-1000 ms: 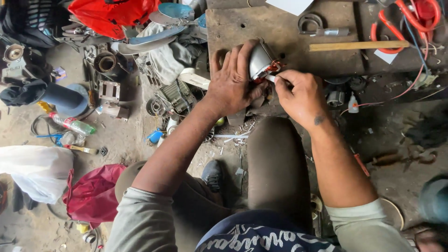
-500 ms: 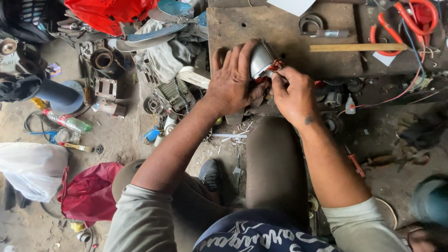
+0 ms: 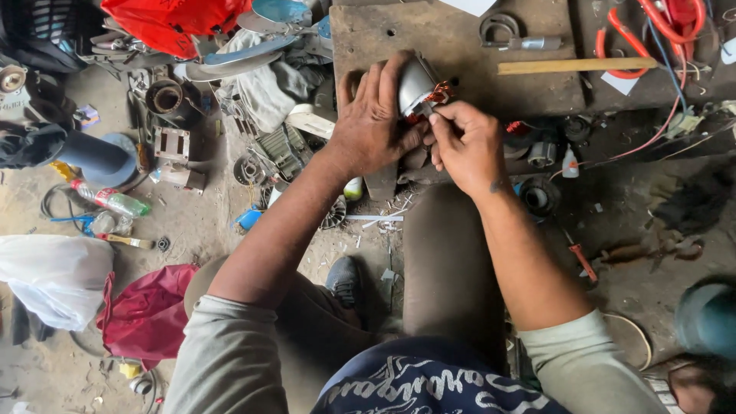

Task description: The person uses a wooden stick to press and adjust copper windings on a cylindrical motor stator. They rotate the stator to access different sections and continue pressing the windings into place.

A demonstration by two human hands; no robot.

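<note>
A grey metal motor housing [image 3: 415,83] with copper windings [image 3: 438,93] rests on the edge of a dark wooden workbench [image 3: 460,54]. My left hand [image 3: 374,123] wraps around the housing and holds it steady. My right hand [image 3: 466,144] sits just to the right, with its fingertips pinched at the copper windings and a red wire end. What the fingertips grip is too small to make out. My knee is under both hands.
On the bench lie a wooden stick [image 3: 575,66], a metal ring clamp [image 3: 502,29] and red cables [image 3: 659,23]. Motor parts, a rag [image 3: 261,84], a plastic bottle [image 3: 115,202], a white bag [image 3: 50,276] and a red cloth [image 3: 146,310] litter the floor at the left.
My right hand has shifted slightly left and closer to the windings. The left hand keeps its hold on the housing. The view has tilted a little.
</note>
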